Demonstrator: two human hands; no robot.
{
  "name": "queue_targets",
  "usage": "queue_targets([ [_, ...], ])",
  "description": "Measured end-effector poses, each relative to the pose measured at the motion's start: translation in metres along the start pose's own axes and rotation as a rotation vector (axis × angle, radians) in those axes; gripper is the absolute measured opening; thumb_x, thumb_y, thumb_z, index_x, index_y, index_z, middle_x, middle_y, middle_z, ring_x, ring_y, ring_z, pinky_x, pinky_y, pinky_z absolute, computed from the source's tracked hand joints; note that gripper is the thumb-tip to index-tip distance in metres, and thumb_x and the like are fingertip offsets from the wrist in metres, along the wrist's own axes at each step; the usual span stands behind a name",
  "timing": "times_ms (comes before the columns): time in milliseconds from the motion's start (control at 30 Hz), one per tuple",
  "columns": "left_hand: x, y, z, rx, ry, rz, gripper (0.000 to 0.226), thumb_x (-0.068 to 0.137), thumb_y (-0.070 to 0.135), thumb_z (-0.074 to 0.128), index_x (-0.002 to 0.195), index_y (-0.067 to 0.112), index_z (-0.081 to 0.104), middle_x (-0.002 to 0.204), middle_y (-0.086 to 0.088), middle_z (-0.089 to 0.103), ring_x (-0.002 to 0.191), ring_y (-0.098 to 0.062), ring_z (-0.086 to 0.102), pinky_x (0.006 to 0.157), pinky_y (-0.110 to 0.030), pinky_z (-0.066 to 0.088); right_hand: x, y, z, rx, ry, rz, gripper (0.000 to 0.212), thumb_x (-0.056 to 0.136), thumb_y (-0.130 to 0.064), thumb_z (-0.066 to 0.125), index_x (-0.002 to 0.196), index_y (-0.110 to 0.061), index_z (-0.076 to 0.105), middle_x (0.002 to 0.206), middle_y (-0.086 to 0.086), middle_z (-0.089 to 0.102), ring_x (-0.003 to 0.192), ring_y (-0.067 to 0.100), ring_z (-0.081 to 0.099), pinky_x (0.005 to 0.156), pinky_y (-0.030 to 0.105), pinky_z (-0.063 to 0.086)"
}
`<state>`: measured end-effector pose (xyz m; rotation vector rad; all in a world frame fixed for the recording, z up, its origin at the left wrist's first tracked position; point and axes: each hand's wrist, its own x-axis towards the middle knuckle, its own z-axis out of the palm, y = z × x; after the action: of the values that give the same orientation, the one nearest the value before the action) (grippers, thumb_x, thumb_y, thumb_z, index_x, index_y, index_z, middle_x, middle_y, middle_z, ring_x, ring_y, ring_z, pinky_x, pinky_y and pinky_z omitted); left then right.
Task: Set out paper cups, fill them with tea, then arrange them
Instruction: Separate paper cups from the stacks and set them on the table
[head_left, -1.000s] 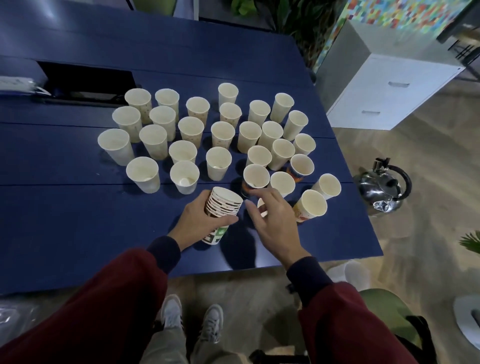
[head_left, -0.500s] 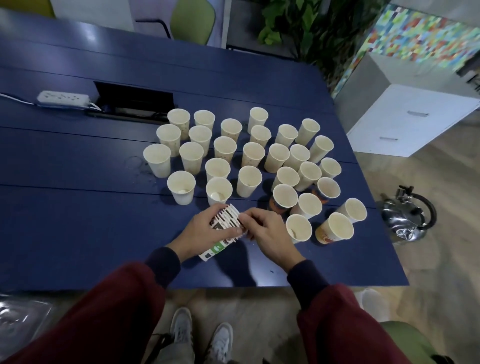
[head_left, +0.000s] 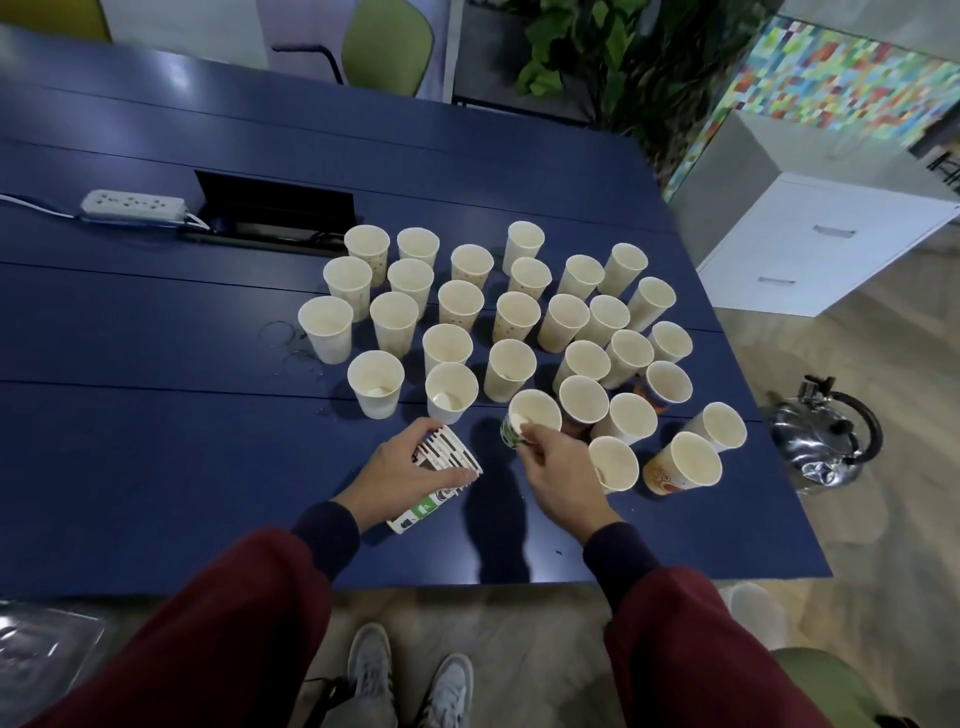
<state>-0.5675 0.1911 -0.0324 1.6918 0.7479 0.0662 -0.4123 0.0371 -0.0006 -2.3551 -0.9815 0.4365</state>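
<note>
from here i have the left hand (head_left: 400, 475) near the front edge of the blue surface (head_left: 156, 441), roughly at its middle, its fingers wrapped around a nested stack of paper cups (head_left: 441, 478). the stack is tipped over sideways, with the striped rims pointing to the far right and the green-printed base angled back towards the sleeve. just beside it, the right hand (head_left: 558, 473) has its fingers pinched on the near rim of a single paper cup (head_left: 532, 415) with green print on its wall. that cup leans a little at the near edge of the group, and i cannot tell whether its base is touching the surface. beyond both hands the standing paper cups (head_left: 514, 317) fill the middle and right part of the surface in loose rows, upright with mouths up, many of them touching their neighbours. a pale patch shows in the bottom of two cups at the near left of the group, but i cannot tell whether it is tea. an orange-printed cup (head_left: 680, 467) stands closest to the right edge. faint wet rings (head_left: 283, 332) mark the surface just left of the group. toward the far left a white power strip (head_left: 134, 206) lies beside an open black cable hatch (head_left: 275, 208). a steel kettle (head_left: 826, 441) sits on the floor past the right edge.
</note>
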Motion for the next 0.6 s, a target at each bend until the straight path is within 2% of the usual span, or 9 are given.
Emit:
queue_targets([
  [100,0.000,0.007,0.000,0.018,-0.009,-0.002,0.050,0.074,0.045,0.086,0.111,0.038,0.054,0.091,0.006,0.072,0.082,-0.011,0.069,0.073,-0.027,0.056,0.000,0.000,0.010,-0.039,-0.122,0.024,0.032,0.099,-0.011,0.057,0.129,-0.002,0.062,0.122,0.023,0.069,0.114,0.043,0.062,0.095,0.045,0.047],
  [200,0.001,0.011,-0.001,0.013,-0.007,0.013,0.048,0.076,0.043,0.085,0.112,0.036,0.054,0.090,0.006,0.072,0.080,-0.009,0.068,0.072,-0.026,0.055,-0.002,0.000,0.015,-0.038,-0.090,0.035,0.037,0.098,-0.013,0.060,0.134,-0.005,0.059,0.127,0.020,0.067,0.116,0.040,0.062,0.096,0.041,0.046],
  [267,0.002,0.012,-0.002,-0.008,-0.002,0.022,0.047,0.076,0.042,0.085,0.112,0.037,0.055,0.089,0.008,0.072,0.077,-0.004,0.067,0.072,-0.023,0.053,-0.003,-0.004,0.016,-0.008,0.039,0.011,0.031,0.098,-0.016,0.062,0.128,-0.006,0.064,0.121,0.016,0.070,0.108,0.034,0.066,0.091,0.038,0.048],
  [333,0.003,0.011,0.000,-0.027,-0.002,0.038,0.045,0.076,0.041,0.085,0.111,0.040,0.057,0.086,0.009,0.071,0.076,-0.003,0.066,0.073,-0.023,0.053,-0.006,-0.011,0.019,0.075,0.124,-0.024,0.019,0.099,-0.021,0.061,0.112,-0.011,0.072,0.105,0.007,0.075,0.094,0.025,0.068,0.083,0.037,0.051],
  [367,0.004,0.010,0.001,-0.028,-0.006,0.046,0.044,0.076,0.040,0.085,0.111,0.040,0.057,0.086,0.009,0.071,0.077,-0.004,0.067,0.074,-0.025,0.054,-0.009,-0.015,0.020,0.128,0.100,-0.050,0.017,0.101,-0.025,0.059,0.101,-0.014,0.073,0.094,0.002,0.075,0.084,0.021,0.068,0.077,0.037,0.053],
  [433,0.007,0.008,0.002,-0.020,-0.026,0.060,0.043,0.077,0.036,0.085,0.110,0.041,0.059,0.088,0.008,0.072,0.082,-0.009,0.068,0.079,-0.032,0.057,-0.014,-0.024,0.023,0.226,-0.013,-0.067,0.029,0.104,-0.027,0.054,0.086,-0.011,0.068,0.076,0.002,0.069,0.067,0.018,0.064,0.067,0.042,0.053],
  [500,0.008,0.009,0.002,-0.012,-0.043,0.065,0.041,0.078,0.031,0.083,0.110,0.041,0.060,0.088,0.009,0.072,0.082,-0.009,0.068,0.080,-0.034,0.058,-0.017,-0.030,0.024,0.318,-0.082,-0.059,0.032,0.107,-0.024,0.050,0.087,-0.002,0.064,0.073,0.011,0.068,0.060,0.020,0.064,0.061,0.039,0.056],
  [600,0.007,0.012,-0.001,-0.007,-0.063,0.058,0.037,0.079,0.029,0.083,0.110,0.034,0.063,0.085,0.013,0.072,0.076,-0.002,0.067,0.071,-0.024,0.054,-0.017,-0.031,0.023,0.374,-0.093,-0.063,0.032,0.107,-0.020,0.049,0.087,0.001,0.061,0.071,0.015,0.067,0.059,0.023,0.065,0.059,0.037,0.057],
])
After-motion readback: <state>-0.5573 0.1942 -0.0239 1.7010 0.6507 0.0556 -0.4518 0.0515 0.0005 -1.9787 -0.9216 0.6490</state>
